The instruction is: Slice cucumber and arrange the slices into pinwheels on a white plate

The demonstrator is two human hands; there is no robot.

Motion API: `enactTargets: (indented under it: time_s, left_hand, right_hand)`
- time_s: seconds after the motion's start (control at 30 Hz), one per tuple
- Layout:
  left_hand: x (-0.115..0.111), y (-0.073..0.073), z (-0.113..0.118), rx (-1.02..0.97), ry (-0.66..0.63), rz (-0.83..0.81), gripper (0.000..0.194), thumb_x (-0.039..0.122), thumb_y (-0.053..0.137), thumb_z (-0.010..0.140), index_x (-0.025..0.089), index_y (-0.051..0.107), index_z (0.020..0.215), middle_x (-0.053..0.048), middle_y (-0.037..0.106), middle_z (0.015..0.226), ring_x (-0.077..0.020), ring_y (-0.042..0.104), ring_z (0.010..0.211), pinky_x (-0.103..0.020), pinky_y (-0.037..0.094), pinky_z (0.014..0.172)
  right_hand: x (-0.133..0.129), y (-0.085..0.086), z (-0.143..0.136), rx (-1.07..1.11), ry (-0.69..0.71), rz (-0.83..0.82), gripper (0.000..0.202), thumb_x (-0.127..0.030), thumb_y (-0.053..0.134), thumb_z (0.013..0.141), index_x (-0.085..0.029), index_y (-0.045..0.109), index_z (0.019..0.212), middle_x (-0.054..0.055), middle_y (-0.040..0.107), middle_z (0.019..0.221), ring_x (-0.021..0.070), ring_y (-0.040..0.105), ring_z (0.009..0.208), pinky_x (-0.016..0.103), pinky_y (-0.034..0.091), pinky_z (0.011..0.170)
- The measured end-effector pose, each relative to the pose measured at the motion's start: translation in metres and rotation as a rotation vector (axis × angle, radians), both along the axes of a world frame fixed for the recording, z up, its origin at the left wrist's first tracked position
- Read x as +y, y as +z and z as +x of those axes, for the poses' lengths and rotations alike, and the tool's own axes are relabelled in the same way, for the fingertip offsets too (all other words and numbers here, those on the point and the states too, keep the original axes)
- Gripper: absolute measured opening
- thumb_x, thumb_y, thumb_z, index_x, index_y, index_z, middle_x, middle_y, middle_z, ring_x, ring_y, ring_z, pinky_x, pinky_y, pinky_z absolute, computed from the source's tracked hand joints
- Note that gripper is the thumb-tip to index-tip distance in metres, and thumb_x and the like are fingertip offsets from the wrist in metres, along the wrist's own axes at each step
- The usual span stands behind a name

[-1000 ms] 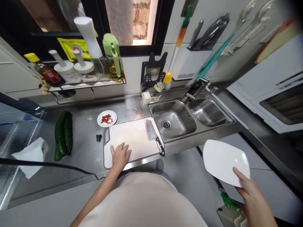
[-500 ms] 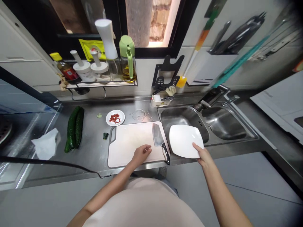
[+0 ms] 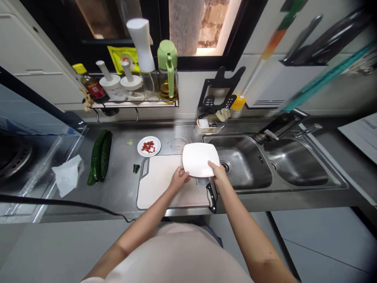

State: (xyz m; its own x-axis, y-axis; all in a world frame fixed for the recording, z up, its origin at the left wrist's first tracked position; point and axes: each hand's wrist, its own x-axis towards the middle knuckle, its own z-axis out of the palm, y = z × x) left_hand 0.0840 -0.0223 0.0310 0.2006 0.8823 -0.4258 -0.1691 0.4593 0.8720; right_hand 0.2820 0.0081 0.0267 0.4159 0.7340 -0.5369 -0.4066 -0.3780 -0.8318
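Note:
A white square plate (image 3: pixel 200 159) is held above the right part of the cutting board (image 3: pixel 160 188). My right hand (image 3: pixel 218 173) grips its right edge, thumb on top. My left hand (image 3: pixel 179 180) is at the lower left corner, its curled fingers against the rim. Below the plate lies a kitchen knife (image 3: pixel 211 197); its black handle shows, while most of the blade is hidden. Behind the board stands a small white dish (image 3: pixel 140 148) with chopped red pieces (image 3: pixel 149 147). A dark green cucumber end (image 3: pixel 136 168) sits left of the board.
Two cucumbers (image 3: pixel 100 157) and a crumpled white paper (image 3: pixel 67 175) lie on the left counter. At right is a double steel sink (image 3: pixel 250 163) with a faucet (image 3: pixel 277 127). A rack (image 3: pixel 134 105) of seasoning bottles hangs at the back. A black cable (image 3: pixel 73 204) crosses the front left.
My right hand has brought the plate left, from beside the sink to over the board and knife blade. My left hand has risen slightly to meet its corner. The view has shifted somewhat.

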Motion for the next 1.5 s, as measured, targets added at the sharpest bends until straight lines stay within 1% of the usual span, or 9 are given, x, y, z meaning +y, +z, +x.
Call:
enactTargets:
  time_s: [0.13, 0.23, 0.37, 0.47, 0.57, 0.73, 0.93, 1.2, 1.5]
  left_hand:
    - [0.018, -0.008, -0.009, 0.013, 0.121, -0.025, 0.040, 0.036, 0.068, 0.071, 0.017, 0.050, 0.102, 0.006, 0.056, 0.060, -0.0085, 0.059, 0.054, -0.020, 0.048, 0.056]
    - [0.032, -0.012, -0.017, -0.009, 0.188, -0.033, 0.038, 0.032, 0.067, 0.071, 0.016, 0.050, 0.100, 0.006, 0.057, 0.060, -0.0081, 0.060, 0.055, -0.021, 0.050, 0.058]
    - [0.051, -0.016, -0.031, -0.005, 0.276, -0.016, 0.034, 0.028, 0.065, 0.073, 0.016, 0.049, 0.100, 0.006, 0.056, 0.059, -0.0072, 0.059, 0.054, -0.021, 0.051, 0.059]
    - [0.065, -0.021, -0.042, 0.021, 0.291, -0.023, 0.034, 0.026, 0.065, 0.074, 0.015, 0.049, 0.101, 0.006, 0.057, 0.058, -0.0071, 0.059, 0.054, -0.021, 0.052, 0.060]
    - [0.077, -0.026, -0.051, 0.035, 0.297, -0.044, 0.032, 0.023, 0.066, 0.075, 0.014, 0.050, 0.100, 0.005, 0.058, 0.059, -0.0068, 0.060, 0.053, -0.021, 0.052, 0.060]
    - [0.090, -0.033, -0.056, 0.059, 0.329, -0.054, 0.025, 0.017, 0.062, 0.077, 0.013, 0.051, 0.100, 0.004, 0.058, 0.058, -0.0064, 0.059, 0.051, -0.020, 0.052, 0.058]
    - [0.095, -0.036, -0.059, 0.100, 0.338, -0.041, 0.029, 0.017, 0.061, 0.076, 0.011, 0.053, 0.103, 0.003, 0.059, 0.058, -0.0079, 0.059, 0.052, -0.021, 0.052, 0.057]
    - [0.105, -0.034, -0.062, 0.128, 0.325, -0.077, 0.025, 0.012, 0.059, 0.078, 0.011, 0.054, 0.103, 0.003, 0.058, 0.058, -0.0060, 0.058, 0.051, -0.018, 0.051, 0.056]
    - [0.109, -0.038, -0.063, 0.153, 0.340, -0.094, 0.024, 0.011, 0.058, 0.080, 0.011, 0.055, 0.104, 0.003, 0.058, 0.059, -0.0063, 0.059, 0.052, -0.018, 0.053, 0.056]
  right_hand:
    - [0.022, -0.004, -0.018, -0.146, 0.063, 0.036, 0.036, -0.021, 0.073, 0.063, -0.015, 0.061, 0.097, 0.007, 0.071, 0.094, 0.0173, 0.066, 0.080, 0.027, 0.057, 0.068]
    - [0.037, -0.002, -0.026, -0.324, 0.153, 0.017, 0.034, -0.022, 0.068, 0.067, -0.017, 0.057, 0.100, 0.005, 0.070, 0.093, 0.0148, 0.064, 0.077, 0.020, 0.053, 0.059]
    - [0.055, 0.002, -0.031, -0.374, 0.405, -0.021, 0.030, -0.021, 0.062, 0.070, -0.017, 0.055, 0.099, 0.000, 0.064, 0.070, 0.0095, 0.053, 0.050, 0.016, 0.037, 0.038]
    - [0.067, 0.002, -0.032, -0.376, 0.570, -0.030, 0.029, -0.017, 0.061, 0.070, -0.015, 0.054, 0.098, -0.005, 0.055, 0.054, 0.0067, 0.044, 0.039, 0.015, 0.026, 0.034]
    - [0.078, -0.001, -0.034, -0.378, 0.651, -0.035, 0.029, -0.016, 0.062, 0.071, -0.014, 0.054, 0.098, -0.007, 0.052, 0.050, 0.0056, 0.042, 0.036, 0.015, 0.025, 0.034]
    - [0.092, -0.009, -0.041, -0.407, 0.649, -0.017, 0.030, -0.020, 0.068, 0.070, -0.014, 0.055, 0.097, -0.008, 0.054, 0.052, 0.0031, 0.041, 0.036, 0.013, 0.029, 0.037]
    - [0.104, -0.020, -0.046, -0.471, 0.636, -0.017, 0.032, -0.020, 0.070, 0.069, -0.012, 0.058, 0.098, -0.005, 0.058, 0.057, 0.0041, 0.044, 0.039, 0.015, 0.036, 0.041]
    - [0.117, -0.032, -0.047, -0.580, 0.644, -0.007, 0.034, -0.017, 0.069, 0.069, -0.012, 0.061, 0.102, 0.000, 0.066, 0.069, 0.0099, 0.058, 0.057, 0.018, 0.045, 0.055]
    - [0.121, -0.039, -0.050, -0.734, 0.692, -0.018, 0.036, -0.018, 0.065, 0.073, -0.013, 0.061, 0.109, 0.004, 0.070, 0.083, 0.0134, 0.064, 0.072, 0.021, 0.049, 0.067]
